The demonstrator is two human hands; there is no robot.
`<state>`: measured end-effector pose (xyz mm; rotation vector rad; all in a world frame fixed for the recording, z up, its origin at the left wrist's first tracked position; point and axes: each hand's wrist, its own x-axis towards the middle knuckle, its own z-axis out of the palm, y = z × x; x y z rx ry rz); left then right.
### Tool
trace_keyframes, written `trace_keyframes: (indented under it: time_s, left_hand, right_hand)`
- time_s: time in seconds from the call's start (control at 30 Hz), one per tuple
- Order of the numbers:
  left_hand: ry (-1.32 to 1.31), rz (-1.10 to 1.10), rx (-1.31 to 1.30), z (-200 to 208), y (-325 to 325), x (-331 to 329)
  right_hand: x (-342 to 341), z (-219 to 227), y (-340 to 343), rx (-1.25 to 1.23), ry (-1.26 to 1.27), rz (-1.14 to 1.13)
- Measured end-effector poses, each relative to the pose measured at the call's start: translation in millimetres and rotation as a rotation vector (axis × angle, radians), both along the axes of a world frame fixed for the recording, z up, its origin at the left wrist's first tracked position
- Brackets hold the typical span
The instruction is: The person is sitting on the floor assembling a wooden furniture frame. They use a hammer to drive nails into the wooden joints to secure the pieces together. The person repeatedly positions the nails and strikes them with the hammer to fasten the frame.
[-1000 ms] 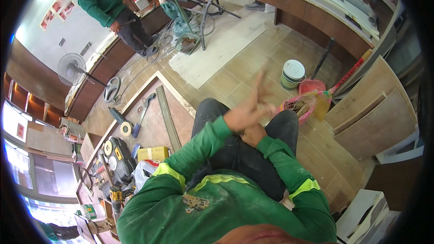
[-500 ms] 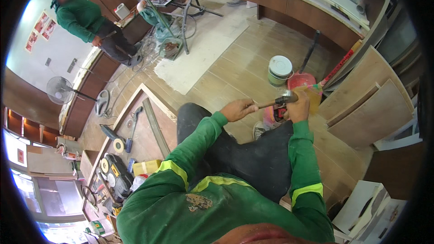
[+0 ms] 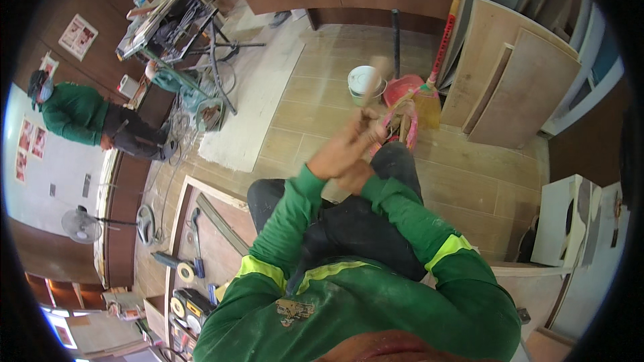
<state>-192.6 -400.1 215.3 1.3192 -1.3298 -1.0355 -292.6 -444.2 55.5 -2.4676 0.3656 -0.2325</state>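
The left hand [image 3: 341,150] has blurred fingers; their grip cannot be determined. The right hand [image 3: 355,175], partly covered, is likewise indeterminable. A blurred tan stick-like item [image 3: 378,71] overlaps the bucket [image 3: 360,82] in view. Right of the bucket: red dustpan [image 3: 398,89].

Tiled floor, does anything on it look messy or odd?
Yes: cables lie tangled beside the co-worker's feet, and a whitish patch interrupts the wood-toned tiles; I can't tell whether it's spilled.
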Motion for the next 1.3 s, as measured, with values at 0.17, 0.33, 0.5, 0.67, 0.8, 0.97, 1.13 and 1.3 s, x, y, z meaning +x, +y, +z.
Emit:
trace_keyframes:
  time_s: [0.17,0.33,0.5,0.67,0.8,0.97,1.13,1.3]
  left_hand:
    - [-0.454,0.225,0.135,-40.9,15.5,94.6]
    - [-0.710,0.254,0.178,-117.0,75.3,119.3]
    - [-0.182,0.121,0.428,-109.3,112.6,39.3]
    - [-0.058,-0.067,0.070,-36.1,70.7,-27.8]
    - [0.249,0.101,0.097,-13.0,16.3,40.6]
    - [0.086,0.517,0.060,-64.2,6.9,114.0]
    - [-0.517,0.355,0.155,-125.4,63.4,105.4]
    - [-0.175,-0.027,0.409,-94.4,100.3,14.3]
  right_hand:
    - [-22.4,32.2,18.1,0.112,-0.054,0.004]
    - [-10.5,53.9,-47.4,0.167,-0.173,-0.288]
    - [31.5,51.4,-130.8,0.066,-0.286,-0.610]
    - [49.6,-66.3,-116.6,-0.172,-0.027,-0.320]
    - [40.8,-25.3,14.4,-0.123,-0.030,-0.026]
    - [-15.5,60.0,25.1,0.289,-0.257,-0.096]
    - [-35.2,75.6,-58.6,0.079,-0.194,-0.336]
    - [-22.3,43.6,-142.0,-0.092,-0.309,-0.582]
